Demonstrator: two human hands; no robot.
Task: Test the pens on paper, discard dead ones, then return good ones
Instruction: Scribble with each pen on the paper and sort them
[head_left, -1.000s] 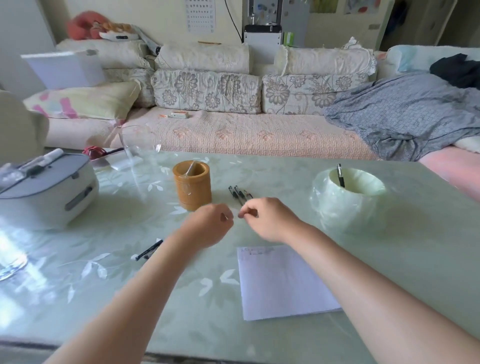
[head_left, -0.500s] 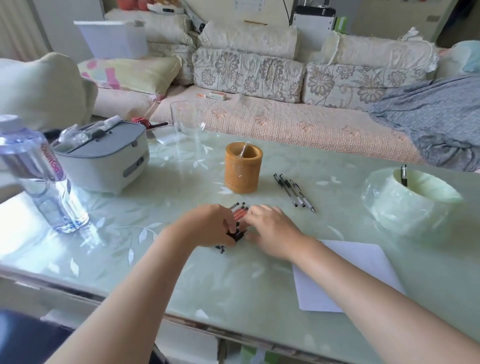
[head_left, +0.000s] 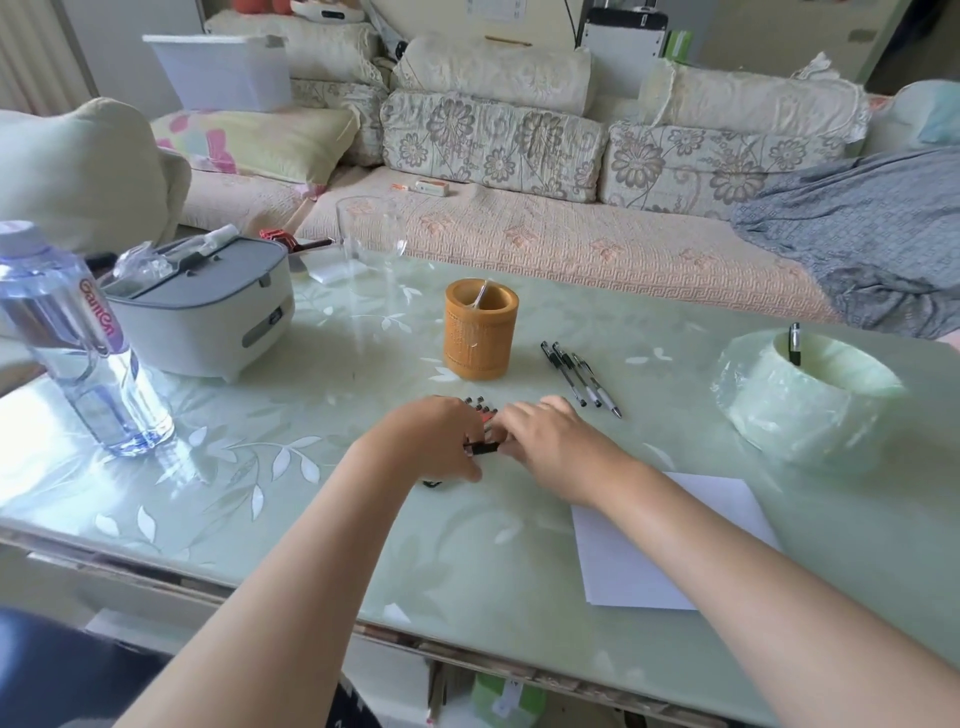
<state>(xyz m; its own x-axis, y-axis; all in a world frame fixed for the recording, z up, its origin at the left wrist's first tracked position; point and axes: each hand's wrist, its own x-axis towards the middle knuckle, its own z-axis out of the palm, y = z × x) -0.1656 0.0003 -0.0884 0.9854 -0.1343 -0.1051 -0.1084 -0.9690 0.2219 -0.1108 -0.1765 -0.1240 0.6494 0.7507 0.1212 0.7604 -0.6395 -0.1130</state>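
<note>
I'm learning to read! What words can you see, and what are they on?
"GanTen", as best it reads, in pink on the water bottle.
The small box on the sofa: print too blurred to read.
The wall sheet: too small to read.

pen bundle (head_left: 480, 415): mostly hidden under both hands, count unclear | pen in green container (head_left: 794, 344): lower part hidden | bottle (head_left: 78, 343): label partly readable
</note>
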